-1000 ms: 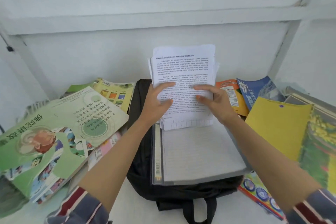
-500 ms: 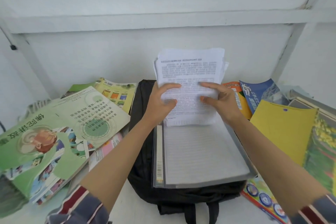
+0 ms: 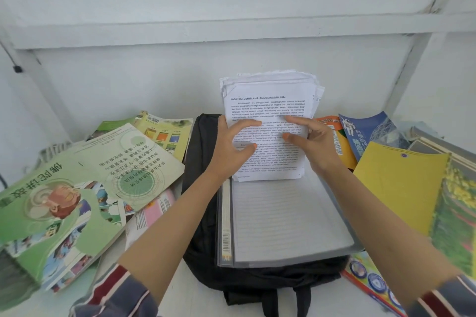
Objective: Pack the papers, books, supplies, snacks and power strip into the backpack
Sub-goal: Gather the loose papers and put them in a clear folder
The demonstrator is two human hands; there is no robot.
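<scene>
The papers (image 3: 268, 108) are pinched upright between the left hand (image 3: 231, 149) and right hand (image 3: 314, 144), probably so the edges are squared on the folder (image 3: 283, 221).

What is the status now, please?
Upright paper stack gripped by left hand and right hand. Under it, folder lies on backpack. Backpack opening not visible.

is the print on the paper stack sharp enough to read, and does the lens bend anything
Head view: the heading on the paper stack reads, the body lines are soft; light is flat, with no glare; the wide lens bows the wall ledge and stretches the green book at the left edge.
</scene>
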